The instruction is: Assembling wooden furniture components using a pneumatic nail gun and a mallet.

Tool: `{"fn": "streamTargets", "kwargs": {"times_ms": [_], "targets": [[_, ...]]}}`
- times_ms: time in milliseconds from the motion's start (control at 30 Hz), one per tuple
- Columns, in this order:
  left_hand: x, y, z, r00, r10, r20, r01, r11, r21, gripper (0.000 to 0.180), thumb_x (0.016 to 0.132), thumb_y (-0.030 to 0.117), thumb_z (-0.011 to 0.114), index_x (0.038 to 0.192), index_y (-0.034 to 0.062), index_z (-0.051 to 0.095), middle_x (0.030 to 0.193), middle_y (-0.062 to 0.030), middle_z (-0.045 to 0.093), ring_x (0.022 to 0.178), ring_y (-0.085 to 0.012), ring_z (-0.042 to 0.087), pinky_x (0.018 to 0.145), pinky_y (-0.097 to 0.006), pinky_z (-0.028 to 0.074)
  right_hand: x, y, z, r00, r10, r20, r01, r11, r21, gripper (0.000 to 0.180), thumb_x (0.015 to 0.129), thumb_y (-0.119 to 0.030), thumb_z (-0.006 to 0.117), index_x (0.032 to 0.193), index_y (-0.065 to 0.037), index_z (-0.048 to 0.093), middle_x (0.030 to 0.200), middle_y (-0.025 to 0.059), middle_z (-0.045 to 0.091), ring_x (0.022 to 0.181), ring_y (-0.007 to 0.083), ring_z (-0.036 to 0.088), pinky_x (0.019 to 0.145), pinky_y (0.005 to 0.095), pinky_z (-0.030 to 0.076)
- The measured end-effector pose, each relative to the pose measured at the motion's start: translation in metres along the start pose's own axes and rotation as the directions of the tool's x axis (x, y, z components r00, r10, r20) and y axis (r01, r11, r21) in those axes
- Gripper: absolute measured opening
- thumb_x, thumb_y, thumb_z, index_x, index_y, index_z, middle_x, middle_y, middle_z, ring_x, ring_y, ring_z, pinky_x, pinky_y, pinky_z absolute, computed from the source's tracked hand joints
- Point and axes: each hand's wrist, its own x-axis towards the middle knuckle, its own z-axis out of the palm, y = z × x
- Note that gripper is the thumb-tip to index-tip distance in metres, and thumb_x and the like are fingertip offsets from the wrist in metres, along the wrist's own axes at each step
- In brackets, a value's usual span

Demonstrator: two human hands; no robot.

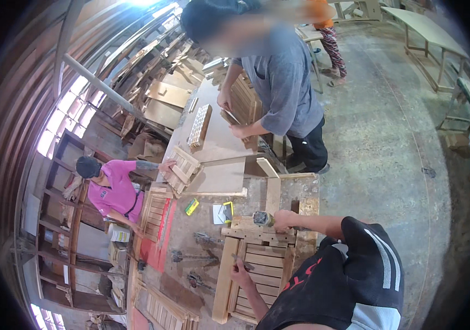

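One mallet [261, 218], at least four slatted wooden panels [262, 268], three dark metal tools [195, 279], three co-workers [289, 82]

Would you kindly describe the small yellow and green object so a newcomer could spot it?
On the workbench, find the red sheet. Right of its far end lies a small, blocky yellow and green object, its green setting it apart from the white square to its right.
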Motion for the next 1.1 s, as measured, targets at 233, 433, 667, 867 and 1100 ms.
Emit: {"fn": "streamTargets", "kwargs": {"times_ms": [233, 433, 667, 867, 1100], "targets": [[-0.052, 0.06, 0.014, 0.994, 0.089, -0.071, -0.093, 0.994, -0.065, 0.03, 0.092, 0.025, 0.067, 0.073, 0.0043, 0.057, 0.065, 0.0007, 0.053, 0.057, -0.0075, 0.047, 0.051, -0.024, 0.04, -0.013, -0.004, -0.005, 0.998, -0.057, 0.008, 0.057, 0.998, 0.033, 0.034, 0.071, -0.026, 0.067, 0.074, 0.008, 0.067, 0.067, 0.0182, 0.068, 0.06, 0.0282, 0.069, 0.054, 0.0396, 0.055], [-0.087, 0.007, -0.007, 0.994, -0.06, -0.095, 0.05, 0.994, -0.098, 0.026, 0.091, 0.024, 0.068, 0.073, 0.0089, 0.058, 0.067, 0.0027, 0.055, 0.057, -0.0071, 0.05, 0.051, -0.023, 0.042, -0.023, -0.012, -0.008, 0.998, -0.048, 0.04, 0.048, 0.999, -0.003, 0.036, 0.072, -0.027, 0.067, 0.074, 0.008, 0.066, 0.066, 0.0193, 0.067, 0.059, 0.0287, 0.068, 0.054, 0.0398, 0.055], [-0.088, -0.04, -0.028, 0.942, -0.335, -0.002, 0.311, 0.876, -0.368, 0.02, 0.09, 0.025, 0.069, 0.078, 0.0121, 0.061, 0.066, 0.0033, 0.057, 0.055, -0.0083, 0.053, 0.05, -0.023, 0.044, -0.014, -0.012, -0.008, 0.994, 0.018, 0.111, -0.014, 0.999, -0.029, 0.031, 0.07, -0.026, 0.067, 0.07, 0.005, 0.067, 0.067, 0.0167, 0.068, 0.058, 0.0283, 0.067, 0.055, 0.039, 0.055], [-0.068, -0.046, -0.019, 0.961, -0.262, -0.086, 0.232, 0.938, -0.259, 0.022, 0.092, 0.027, 0.067, 0.08, 0.0089, 0.063, 0.067, 0.002, 0.058, 0.055, -0.0085, 0.054, 0.049, -0.025, 0.046, 0.005, -0.009, 0.0, 0.996, 0.048, 0.074, -0.036, 0.987, -0.157, 0.026, 0.07, -0.025, 0.067, 0.075, 0.001, 0.071, 0.073, 0.013, 0.07, 0.065, 0.0261, 0.069, 0.058, 0.0391, 0.056], [-0.059, -0.048, 0.01, 0.98, -0.18, -0.079, 0.166, 0.974, -0.157, 0.029, 0.091, 0.029, 0.067, 0.079, 0.0026, 0.065, 0.068, -0.0032, 0.061, 0.06, -0.0121, 0.059, 0.054, -0.028, 0.05, 0.004, -0.009, 0.007, 0.996, -0.086, 0.009, 0.087, 0.985, -0.15, 0.03, 0.069, -0.027, 0.068, 0.073, 0.003, 0.07, 0.074, 0.0168, 0.07, 0.07, 0.0283, 0.07, 0.066, 0.0394, 0.056]]}}
